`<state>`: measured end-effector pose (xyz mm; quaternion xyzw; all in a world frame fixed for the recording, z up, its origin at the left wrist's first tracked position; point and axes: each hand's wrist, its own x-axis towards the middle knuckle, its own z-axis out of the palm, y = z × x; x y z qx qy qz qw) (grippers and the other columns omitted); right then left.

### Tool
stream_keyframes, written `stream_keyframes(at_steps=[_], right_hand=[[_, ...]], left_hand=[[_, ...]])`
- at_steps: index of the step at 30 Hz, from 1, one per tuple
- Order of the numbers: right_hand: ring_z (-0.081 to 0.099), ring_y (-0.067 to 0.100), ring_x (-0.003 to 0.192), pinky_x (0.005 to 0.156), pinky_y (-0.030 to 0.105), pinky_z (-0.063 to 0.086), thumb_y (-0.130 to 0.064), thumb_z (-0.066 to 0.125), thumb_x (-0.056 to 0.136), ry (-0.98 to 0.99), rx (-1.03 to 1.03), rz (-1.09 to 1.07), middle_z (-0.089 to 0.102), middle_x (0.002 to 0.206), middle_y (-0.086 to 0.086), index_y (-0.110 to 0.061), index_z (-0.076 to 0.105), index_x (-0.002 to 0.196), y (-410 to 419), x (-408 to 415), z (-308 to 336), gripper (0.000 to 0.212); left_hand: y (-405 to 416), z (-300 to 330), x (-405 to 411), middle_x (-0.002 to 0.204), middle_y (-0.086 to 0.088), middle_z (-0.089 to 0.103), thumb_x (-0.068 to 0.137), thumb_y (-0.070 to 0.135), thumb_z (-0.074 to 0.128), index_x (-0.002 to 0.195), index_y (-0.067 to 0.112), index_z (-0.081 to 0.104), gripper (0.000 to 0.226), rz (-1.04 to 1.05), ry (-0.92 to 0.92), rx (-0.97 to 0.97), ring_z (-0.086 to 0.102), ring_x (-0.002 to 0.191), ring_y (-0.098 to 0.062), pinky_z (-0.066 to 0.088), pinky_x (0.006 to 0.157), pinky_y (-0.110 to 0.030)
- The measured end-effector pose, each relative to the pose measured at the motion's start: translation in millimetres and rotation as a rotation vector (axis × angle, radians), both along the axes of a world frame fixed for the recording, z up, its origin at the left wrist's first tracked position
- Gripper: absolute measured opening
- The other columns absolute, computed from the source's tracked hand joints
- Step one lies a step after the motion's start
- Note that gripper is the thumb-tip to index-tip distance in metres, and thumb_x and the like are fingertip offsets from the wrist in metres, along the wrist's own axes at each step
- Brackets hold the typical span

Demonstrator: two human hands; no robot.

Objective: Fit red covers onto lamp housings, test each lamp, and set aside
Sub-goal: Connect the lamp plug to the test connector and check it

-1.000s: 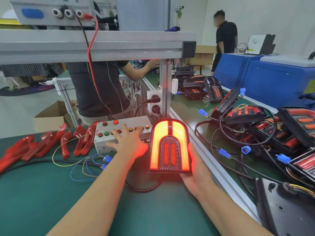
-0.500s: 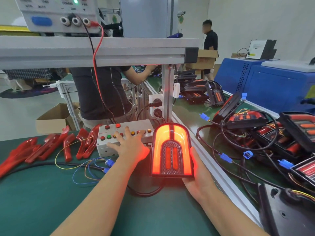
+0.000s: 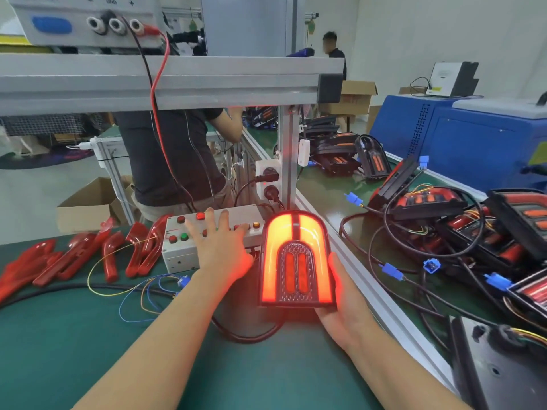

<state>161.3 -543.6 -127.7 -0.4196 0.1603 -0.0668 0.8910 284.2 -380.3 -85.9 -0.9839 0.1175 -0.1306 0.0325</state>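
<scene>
An arch-shaped lamp stands tilted up on the green bench, glowing bright orange-red with a dark mesh centre. My right hand grips its right side and bottom from behind. My left hand lies spread on the white button box, straight fingers over its red, green and yellow buttons. A thick black cable loops out from under the lamp. Several loose red covers lie in a row at the left.
Thin yellow and blue wires with a blue plug trail across the mat. Right of the aluminium rail, finished lamps and tangled cables pile up. A shelf beam with a power supply hangs overhead. A person stands behind the bench.
The lamp stays lit in my right hand. My left hand stays on the button box, fingers shifting slightly over the buttons. The view has tilted a little.
</scene>
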Motion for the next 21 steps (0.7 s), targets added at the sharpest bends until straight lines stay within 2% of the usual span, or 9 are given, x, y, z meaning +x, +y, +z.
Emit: stream_keyframes(at_steps=[3,7,10,12,15,18,19,21], right_hand=[[0.074,0.018,0.088,0.093,0.041,0.051,-0.053,0.061,0.074,-0.012,0.012,-0.006,0.075,0.105,0.006,-0.025,0.080,0.090,-0.2,0.1,0.0,0.038],[0.074,0.019,0.087,0.087,0.040,0.053,-0.049,0.062,0.076,0.014,0.043,-0.034,0.075,0.105,0.008,-0.020,0.078,0.096,0.3,-1.5,2.6,0.039],[0.074,0.019,0.084,0.082,0.039,0.053,-0.048,0.063,0.079,0.039,0.040,-0.050,0.075,0.104,0.008,-0.020,0.079,0.094,1.1,-3.9,6.5,0.036],[0.074,0.020,0.083,0.081,0.038,0.054,-0.045,0.062,0.084,0.065,0.027,-0.062,0.075,0.102,0.008,-0.016,0.076,0.102,1.7,-5.7,10.3,0.037],[0.072,0.022,0.081,0.090,0.043,0.054,-0.039,0.057,0.094,0.130,0.005,-0.075,0.075,0.099,0.010,-0.012,0.072,0.107,-0.1,-9.9,17.3,0.034],[0.073,0.019,0.070,0.073,0.039,0.055,-0.034,0.055,0.098,0.200,-0.080,-0.077,0.076,0.089,0.008,-0.014,0.073,0.095,-9.8,-15.4,23.0,0.027],[0.072,0.017,0.065,0.068,0.036,0.054,-0.032,0.055,0.098,0.226,-0.118,-0.075,0.076,0.085,0.007,-0.015,0.073,0.091,-13.9,-16.9,25.8,0.026],[0.071,0.015,0.057,0.064,0.034,0.052,-0.029,0.055,0.098,0.295,-0.196,-0.074,0.076,0.076,0.005,-0.015,0.071,0.088,-21.3,-18.2,31.5,0.023]], left_hand=[[-4.2,0.4,2.0,0.156,-0.009,0.017,0.080,0.030,0.056,0.139,0.039,0.041,0.062,-0.033,-0.043,0.032,-0.004,0.145,-0.037,-0.014,0.105,-0.068],[-4.9,1.0,4.1,0.154,-0.009,0.021,0.079,0.029,0.056,0.136,0.038,0.046,0.059,-0.041,-0.058,0.057,0.000,0.145,-0.037,-0.014,0.105,-0.068],[-3.7,-0.4,3.0,0.153,-0.009,0.022,0.080,0.029,0.056,0.138,0.038,0.045,0.060,-0.036,-0.050,0.052,0.000,0.145,-0.036,-0.014,0.106,-0.068],[-4.0,-0.7,1.7,0.154,-0.009,0.022,0.080,0.030,0.056,0.139,0.038,0.043,0.061,-0.036,-0.042,0.047,0.000,0.145,-0.036,-0.014,0.106,-0.068],[0.3,2.6,0.7,0.157,-0.008,0.016,0.083,0.031,0.055,0.144,0.039,0.034,0.065,-0.064,0.030,0.017,-0.003,0.146,-0.035,-0.013,0.107,-0.067],[20.8,7.9,-1.2,0.159,-0.003,0.011,0.087,0.022,0.053,0.149,0.035,0.023,0.070,-0.089,0.154,-0.163,0.002,0.146,-0.029,-0.002,0.113,-0.061],[32.3,10.1,-3.3,0.157,-0.003,0.018,0.087,0.016,0.053,0.148,0.031,0.027,0.068,-0.099,0.147,-0.273,0.010,0.145,-0.027,0.006,0.115,-0.054],[59.7,13.1,-7.9,0.144,-0.005,0.040,0.084,-0.001,0.050,0.135,0.022,0.050,0.056,-0.161,0.106,-0.471,0.032,0.133,-0.025,0.024,0.109,-0.039]])
